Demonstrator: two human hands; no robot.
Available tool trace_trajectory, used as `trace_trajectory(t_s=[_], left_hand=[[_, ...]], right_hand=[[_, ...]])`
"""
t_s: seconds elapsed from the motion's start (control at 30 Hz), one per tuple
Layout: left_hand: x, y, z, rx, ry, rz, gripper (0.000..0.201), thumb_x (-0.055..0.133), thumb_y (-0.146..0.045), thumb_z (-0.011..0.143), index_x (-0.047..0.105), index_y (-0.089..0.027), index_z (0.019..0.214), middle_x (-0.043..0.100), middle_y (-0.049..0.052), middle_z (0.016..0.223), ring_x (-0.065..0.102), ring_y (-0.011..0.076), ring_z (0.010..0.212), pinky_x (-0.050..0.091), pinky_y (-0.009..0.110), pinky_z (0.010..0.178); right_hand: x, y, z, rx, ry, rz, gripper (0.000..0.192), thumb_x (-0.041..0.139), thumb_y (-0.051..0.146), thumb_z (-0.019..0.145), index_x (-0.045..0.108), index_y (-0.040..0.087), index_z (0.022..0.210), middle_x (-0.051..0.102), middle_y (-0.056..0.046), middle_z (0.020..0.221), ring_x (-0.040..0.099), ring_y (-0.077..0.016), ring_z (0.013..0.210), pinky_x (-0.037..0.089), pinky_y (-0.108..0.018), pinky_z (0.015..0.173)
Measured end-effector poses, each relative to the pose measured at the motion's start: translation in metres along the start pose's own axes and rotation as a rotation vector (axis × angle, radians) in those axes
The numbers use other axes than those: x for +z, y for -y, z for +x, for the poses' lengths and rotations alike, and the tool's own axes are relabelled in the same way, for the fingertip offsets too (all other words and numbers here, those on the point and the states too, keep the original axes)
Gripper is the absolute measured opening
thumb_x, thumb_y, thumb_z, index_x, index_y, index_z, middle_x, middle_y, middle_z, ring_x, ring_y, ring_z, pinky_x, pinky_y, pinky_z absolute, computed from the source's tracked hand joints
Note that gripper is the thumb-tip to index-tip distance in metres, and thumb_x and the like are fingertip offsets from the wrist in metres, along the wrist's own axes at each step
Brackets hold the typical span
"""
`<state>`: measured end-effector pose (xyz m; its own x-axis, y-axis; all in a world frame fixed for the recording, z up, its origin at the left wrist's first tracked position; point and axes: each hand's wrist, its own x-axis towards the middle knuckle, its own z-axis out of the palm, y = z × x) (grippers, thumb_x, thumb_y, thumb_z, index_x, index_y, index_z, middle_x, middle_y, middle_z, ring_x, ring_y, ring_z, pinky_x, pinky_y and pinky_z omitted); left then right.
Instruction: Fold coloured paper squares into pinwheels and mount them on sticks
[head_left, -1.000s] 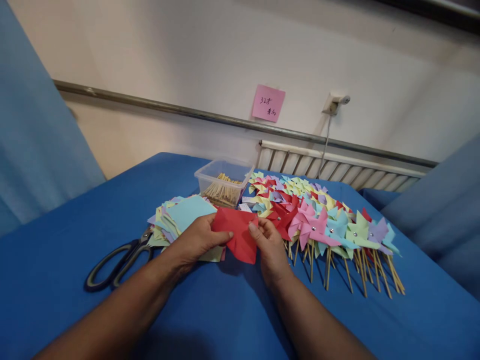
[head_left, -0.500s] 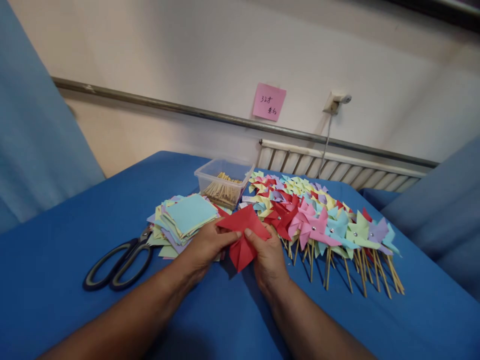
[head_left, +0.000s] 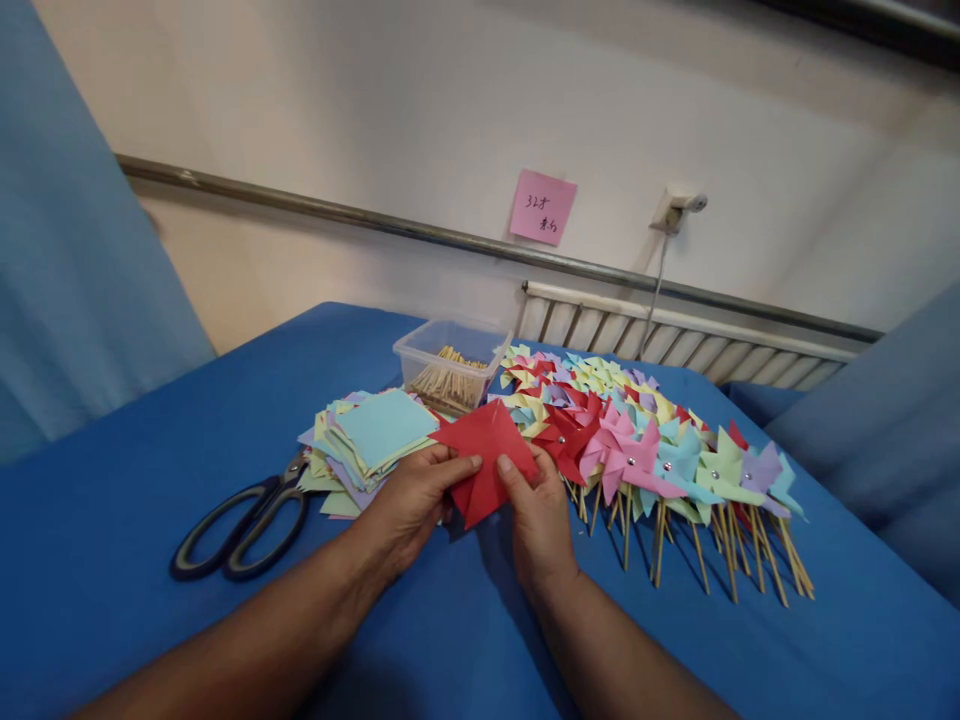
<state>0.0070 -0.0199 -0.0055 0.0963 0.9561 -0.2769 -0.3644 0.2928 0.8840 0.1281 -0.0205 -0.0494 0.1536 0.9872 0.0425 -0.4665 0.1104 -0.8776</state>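
Both the left hand [head_left: 409,500] and right hand [head_left: 536,515] pinch the folded red paper square [head_left: 486,460] just above the bench [head_left: 150,450], right of the paper stack [head_left: 367,440], apparently creasing it, though the fold is partly hidden.

Head cam — fwd & down, close over blue table [head_left: 150,480], wall behind

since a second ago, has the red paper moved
Yes. The red paper has turned and risen between both hands, its top corner now nearer the plastic box.
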Motion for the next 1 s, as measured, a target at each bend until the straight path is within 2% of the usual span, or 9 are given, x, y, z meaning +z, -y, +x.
trace_trajectory(t_s=[0.13, 0.23, 0.33, 0.43, 0.5, 0.6, 0.77, 0.9, 1.0], left_hand=[[-0.009, -0.013, 0.003, 0.083, -0.087, -0.088, 0.020, 0.080, -0.024, 0.063, 0.065, -0.015, 0.072, 0.067, 0.001, 0.062, 0.061, 0.0140, 0.056, 0.046, 0.023, 0.055], [-0.015, -0.020, 0.004, 0.117, -0.148, -0.154, 0.022, 0.080, -0.023, 0.062, 0.059, -0.016, 0.065, 0.063, -0.002, 0.057, 0.057, 0.0115, 0.053, 0.044, 0.022, 0.053], [-0.016, -0.022, 0.003, 0.134, -0.149, -0.162, 0.023, 0.080, -0.023, 0.062, 0.058, -0.016, 0.063, 0.062, -0.003, 0.055, 0.056, 0.0110, 0.051, 0.043, 0.022, 0.052], [-0.014, -0.020, 0.001, 0.124, -0.111, -0.144, 0.020, 0.080, -0.023, 0.062, 0.061, -0.015, 0.064, 0.066, 0.001, 0.061, 0.060, 0.0134, 0.058, 0.046, 0.024, 0.058], [-0.012, -0.019, 0.000, 0.106, -0.070, -0.120, 0.019, 0.079, -0.024, 0.063, 0.062, -0.015, 0.063, 0.066, 0.002, 0.062, 0.061, 0.0144, 0.059, 0.046, 0.025, 0.057], [-0.010, -0.016, 0.000, 0.090, -0.016, -0.087, 0.016, 0.078, -0.024, 0.065, 0.065, -0.014, 0.066, 0.067, 0.003, 0.065, 0.060, 0.0148, 0.058, 0.046, 0.025, 0.053], [-0.009, -0.011, 0.002, 0.050, -0.015, -0.032, 0.020, 0.079, -0.025, 0.064, 0.062, -0.015, 0.061, 0.061, 0.001, 0.057, 0.054, 0.0127, 0.050, 0.043, 0.023, 0.046], [-0.008, -0.006, 0.002, 0.018, -0.021, 0.012, 0.022, 0.079, -0.026, 0.062, 0.060, -0.016, 0.061, 0.057, -0.002, 0.052, 0.050, 0.0112, 0.045, 0.037, 0.022, 0.042], [-0.008, -0.002, 0.004, 0.002, -0.012, 0.046, 0.025, 0.080, -0.029, 0.062, 0.059, -0.016, 0.059, 0.055, -0.002, 0.048, 0.048, 0.0112, 0.042, 0.033, 0.023, 0.041]], right_hand=[[0.002, -0.001, -0.007, -0.133, -0.037, -0.191, 0.032, 0.065, 0.034, 0.080, 0.054, 0.021, 0.107, 0.065, -0.003, 0.095, 0.062, -0.0131, 0.073, 0.048, -0.025, 0.062], [0.002, -0.004, -0.014, -0.203, 0.039, -0.339, 0.025, 0.063, 0.026, 0.080, 0.053, 0.021, 0.103, 0.064, -0.002, 0.091, 0.058, -0.0116, 0.064, 0.043, -0.023, 0.055], [0.002, -0.006, -0.018, -0.293, 0.155, -0.449, 0.026, 0.060, 0.019, 0.081, 0.056, 0.022, 0.106, 0.062, 0.000, 0.081, 0.059, -0.0139, 0.067, 0.046, -0.026, 0.062], [0.002, -0.003, -0.019, -0.352, 0.276, -0.466, 0.037, 0.056, 0.014, 0.082, 0.058, 0.025, 0.117, 0.065, -0.002, 0.092, 0.061, -0.0142, 0.072, 0.049, -0.028, 0.070], [0.001, -0.001, -0.017, -0.386, 0.300, -0.460, 0.037, 0.056, 0.012, 0.082, 0.062, 0.026, 0.116, 0.065, -0.003, 0.101, 0.061, -0.0143, 0.075, 0.049, -0.029, 0.073], [0.000, 0.002, -0.014, -0.434, 0.278, -0.477, 0.028, 0.059, 0.013, 0.081, 0.069, 0.025, 0.103, 0.065, -0.002, 0.094, 0.061, -0.0155, 0.079, 0.049, -0.029, 0.074], [-0.001, 0.004, -0.011, -0.335, 0.215, -0.421, 0.009, 0.065, 0.025, 0.082, 0.071, 0.020, 0.088, 0.066, -0.002, 0.083, 0.060, -0.0155, 0.075, 0.047, -0.028, 0.072], [0.001, 0.004, -0.009, -0.205, 0.115, -0.323, 0.018, 0.067, 0.034, 0.080, 0.064, 0.018, 0.075, 0.059, 0.002, 0.069, 0.053, -0.0120, 0.063, 0.042, -0.024, 0.061], [0.002, 0.004, -0.006, -0.182, 0.055, -0.296, 0.022, 0.070, 0.035, 0.076, 0.059, 0.017, 0.069, 0.053, 0.004, 0.064, 0.046, -0.0104, 0.058, 0.038, -0.023, 0.056]])
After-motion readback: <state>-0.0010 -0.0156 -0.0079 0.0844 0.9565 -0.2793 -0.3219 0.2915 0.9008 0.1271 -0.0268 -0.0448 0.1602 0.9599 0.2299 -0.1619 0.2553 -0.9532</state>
